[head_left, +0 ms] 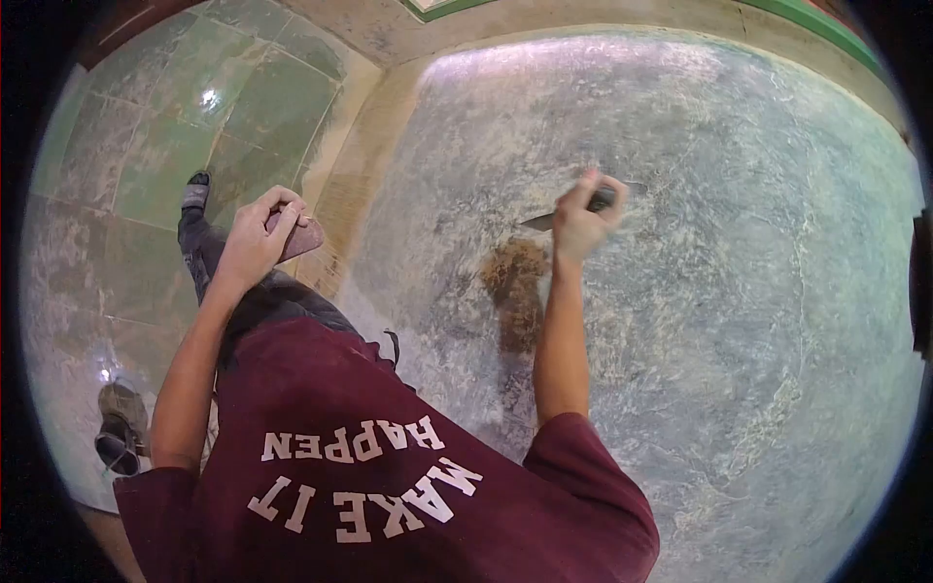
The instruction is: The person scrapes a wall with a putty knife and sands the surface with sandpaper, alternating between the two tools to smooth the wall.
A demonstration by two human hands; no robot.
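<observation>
My right hand point(583, 219) is closed around the dark handle of a trowel point(536, 222), somewhat blurred. Its thin metal blade shows on both sides of the hand, lying against or just above a mottled grey-blue plastered surface point(680, 291); contact cannot be told. On the left, my left hand point(258, 238) grips a flat reddish-brown slab with rounded corners point(304, 240), held away from the plastered surface. What kind of slab it is does not show clearly. A brownish dark patch point(520, 282) lies on the plaster below the trowel, partly behind my right forearm.
Green tiles point(165, 165) with whitish smears cover the floor at left. A tan strip point(360, 194) borders the plaster there. A foot in dark footwear point(197, 194) and a shoe point(119, 437) are on the tiles. Green trim point(816, 29) runs along the top right.
</observation>
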